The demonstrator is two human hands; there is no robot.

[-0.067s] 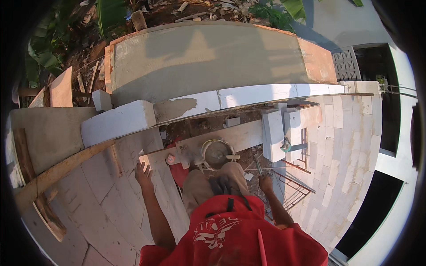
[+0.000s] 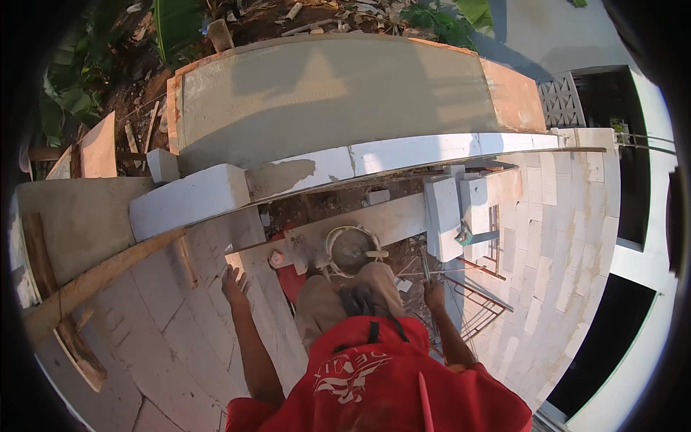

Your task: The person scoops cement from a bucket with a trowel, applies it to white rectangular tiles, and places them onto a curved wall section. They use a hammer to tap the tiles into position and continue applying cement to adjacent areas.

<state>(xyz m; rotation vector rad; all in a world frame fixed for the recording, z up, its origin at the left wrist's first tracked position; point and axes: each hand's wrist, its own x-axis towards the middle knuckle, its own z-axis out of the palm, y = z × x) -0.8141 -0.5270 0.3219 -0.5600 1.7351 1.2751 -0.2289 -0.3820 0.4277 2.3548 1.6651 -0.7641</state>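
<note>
My left hand (image 2: pixel 234 285) is raised beside the pale block wall on the left, its fingers apart and nothing in them. On the other side, my right hand (image 2: pixel 434 294) is closed round the lower end of a slim, long hand tool (image 2: pixel 425 266); its exact kind is too small to make out. Between my hands, in front of my knees, a round bucket (image 2: pixel 333 252) of grey wet mix stands on a plank. A short wooden handle (image 2: pixel 377 254) sticks out over its right rim.
Ahead runs a row of white blocks (image 2: pixel 403 153) before a grey plastered slab (image 2: pixel 338 93). A loose block (image 2: pixel 188 201) sits at left. A handsaw with a teal handle (image 2: pixel 464 235) lies on upright blocks at right. Metal scaffold frames (image 2: pixel 479 306) stand below.
The tool in my right hand has swung slightly more upright. My left hand has shifted a little, its fingers drawing in slightly.
</note>
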